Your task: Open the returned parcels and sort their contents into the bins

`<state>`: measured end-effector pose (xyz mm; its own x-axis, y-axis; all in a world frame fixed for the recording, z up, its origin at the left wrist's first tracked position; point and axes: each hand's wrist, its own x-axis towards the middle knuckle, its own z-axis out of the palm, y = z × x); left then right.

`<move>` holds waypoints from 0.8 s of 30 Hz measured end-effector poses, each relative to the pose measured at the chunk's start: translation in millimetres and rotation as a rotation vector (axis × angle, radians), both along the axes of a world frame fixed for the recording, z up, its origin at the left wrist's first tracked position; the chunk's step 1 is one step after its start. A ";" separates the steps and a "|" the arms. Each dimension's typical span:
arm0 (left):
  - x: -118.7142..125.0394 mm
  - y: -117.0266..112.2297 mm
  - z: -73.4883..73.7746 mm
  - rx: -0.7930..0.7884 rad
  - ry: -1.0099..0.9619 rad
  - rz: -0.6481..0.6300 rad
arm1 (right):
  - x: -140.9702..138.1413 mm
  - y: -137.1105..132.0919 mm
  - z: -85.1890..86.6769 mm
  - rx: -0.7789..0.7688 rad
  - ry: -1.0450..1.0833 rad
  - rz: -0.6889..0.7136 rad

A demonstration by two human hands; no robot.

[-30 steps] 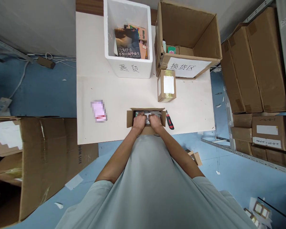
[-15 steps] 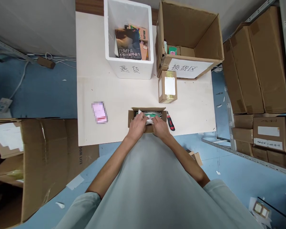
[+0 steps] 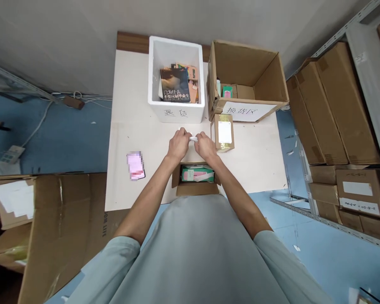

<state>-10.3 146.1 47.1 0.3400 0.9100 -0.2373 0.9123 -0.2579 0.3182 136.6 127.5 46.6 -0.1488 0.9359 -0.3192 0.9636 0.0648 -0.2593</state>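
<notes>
My left hand [image 3: 178,143] and my right hand [image 3: 205,145] are closed on a crumpled piece of white paper [image 3: 194,139], one at each end, above the table just beyond an open cardboard box [image 3: 186,190]. Most of the paper is hidden by the fingers. In the open box lies a green and pink package [image 3: 196,174] with a whitish strip across its right end. A taped carton [image 3: 224,133] with a white label stands right of my right hand.
A white foam bin [image 3: 177,113] holding books [image 3: 175,84] stands at the back, beside a large cardboard box [image 3: 247,107] with small boxes inside. A blurred-out pink item [image 3: 135,166] lies left on the white table [image 3: 123,126]. Shelved cartons [image 3: 350,105] stand right.
Both hands have moved up and away from inside the open box, bringing the white paper out. The package in the box is now uncovered. The utility knife is no longer visible. The view has tilted upward.
</notes>
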 end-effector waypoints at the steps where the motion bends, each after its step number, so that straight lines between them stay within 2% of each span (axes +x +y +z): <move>1: -1.0 4.3 -10.2 -0.041 0.022 0.002 | -4.0 5.4 -8.4 -0.052 -0.011 0.000; 4: -5.6 10.9 -35.3 -0.146 0.053 0.007 | -13.6 14.9 -29.7 -0.186 -0.028 -0.006; 8: -10.3 16.6 -55.0 -0.213 0.062 0.024 | -18.9 21.8 -48.0 -0.256 -0.019 -0.002; 11: -13.3 21.0 -60.4 -0.245 0.062 0.024 | -16.8 26.8 -54.9 -0.295 -0.015 0.000; 14: -22.0 15.4 -55.4 -0.241 0.032 0.031 | -7.4 24.5 -52.4 -0.323 -0.016 0.003; 16: -32.0 0.0 -45.5 -0.172 -0.056 0.047 | 4.0 12.6 -43.3 -0.259 0.015 -0.004; 19: -47.7 -40.9 -26.5 -0.051 -0.258 0.072 | 26.4 -25.7 -20.3 -0.034 0.153 -0.042; 21: -53.6 -73.6 -18.6 -0.072 -0.334 0.070 | 40.1 -60.5 -5.0 0.059 0.245 -0.079; 24: -51.0 -114.8 -24.0 -0.195 -0.328 -0.011 | 50.5 -110.5 4.1 -0.011 0.283 -0.099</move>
<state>-61.3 31.3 23.1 0.4363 0.8543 -0.2824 0.7512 -0.1730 0.6370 187.1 17.0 50.7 -0.1417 0.9470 -0.2883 0.8544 -0.0301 -0.5187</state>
